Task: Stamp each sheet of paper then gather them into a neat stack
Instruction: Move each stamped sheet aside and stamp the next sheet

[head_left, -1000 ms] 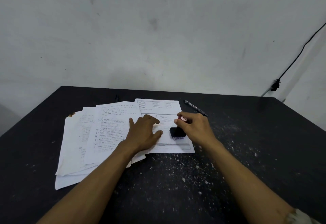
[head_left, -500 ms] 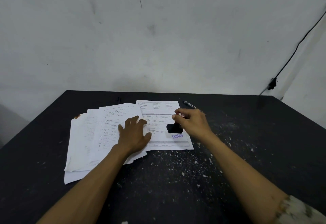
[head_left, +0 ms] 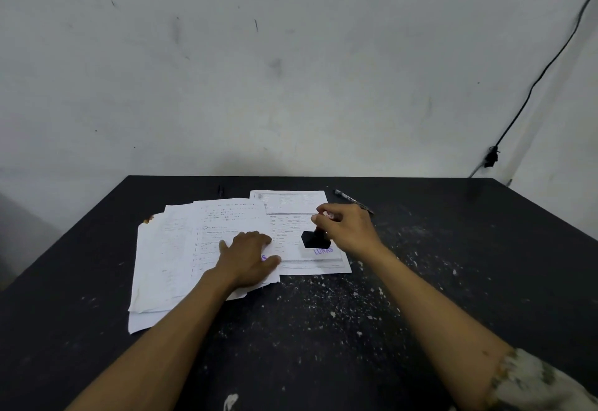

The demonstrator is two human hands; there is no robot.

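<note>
The black stamp is sitting low over the printed sheet, near its front right corner. A purple word is showing on the paper just in front of it. I cannot tell if the stamp is touching the paper or hanging just above it. The right hand is pinching the stamp's handle from the top, with its fingers curled round it. The left hand is lying flat with its fingers a little spread. It is pressing down on the messy pile that is overlapping the printed sheet's left edge. A bit of purple is peeking out by its thumb. A pen is lying just behind the right hand on the dark, speckled table.

The purple ink is probably wet. If a hand or another sheet is rubbing over it too soon, it may smear. The pile is fanning out, so sheets may be slipping once the flat hand is lifting. Then one sheet could get missed, or one could get stamped twice.
</note>
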